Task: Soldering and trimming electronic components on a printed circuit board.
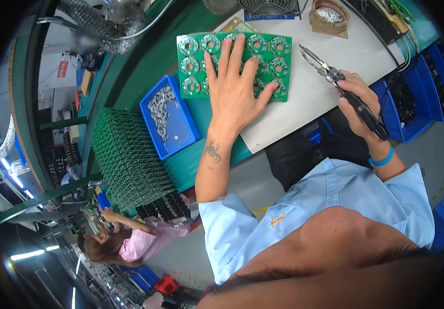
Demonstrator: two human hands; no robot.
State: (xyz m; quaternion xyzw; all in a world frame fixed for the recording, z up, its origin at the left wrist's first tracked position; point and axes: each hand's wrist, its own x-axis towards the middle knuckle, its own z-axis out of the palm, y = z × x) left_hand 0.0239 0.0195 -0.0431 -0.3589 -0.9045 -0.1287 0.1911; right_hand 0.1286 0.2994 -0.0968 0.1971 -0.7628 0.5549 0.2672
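A green circuit board panel with rows of round boards lies on a pale work mat. My left hand rests flat on it with the fingers spread, hiding the panel's middle. To the right of the panel, my right hand is wrapped round the black handle of soldering tweezers. Their two metal tips point up and left, close to the panel's right edge but apart from it.
Left of the panel, a blue tray holds small metal parts, beside a tall stack of green boards. A brown container stands at the back right. Blue bins hang at the right edge. A co-worker sits at lower left.
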